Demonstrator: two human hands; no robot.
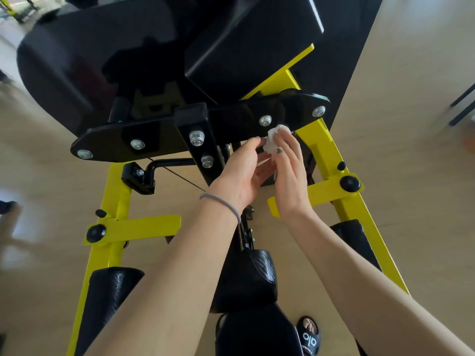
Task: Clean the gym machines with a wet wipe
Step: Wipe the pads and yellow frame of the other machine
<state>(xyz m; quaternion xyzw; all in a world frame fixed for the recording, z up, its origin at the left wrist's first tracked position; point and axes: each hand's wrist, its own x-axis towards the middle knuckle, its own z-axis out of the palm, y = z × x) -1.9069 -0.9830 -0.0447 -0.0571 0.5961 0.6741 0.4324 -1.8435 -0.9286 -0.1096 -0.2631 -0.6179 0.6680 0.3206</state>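
Note:
A yellow and black gym machine (318, 140) fills the view. A small crumpled white wet wipe (273, 140) sits just below the black bolted cross plate (231, 122), between my two hands. My right hand (289, 173) pinches the wipe with its fingers curled round it. My left hand (240, 173), with a grey band on its wrist, is beside it with palm turned towards the right hand and fingertips at the wipe's left edge. Whether the left fingers grip the wipe I cannot tell.
Large black pads (252, 42) rise above the plate. Black foam rollers (110, 291) sit on the yellow legs at left and right, with a black seat pad (244, 278) low in the middle. My sandalled foot (309, 335) stands on the pale wooden floor (416, 124).

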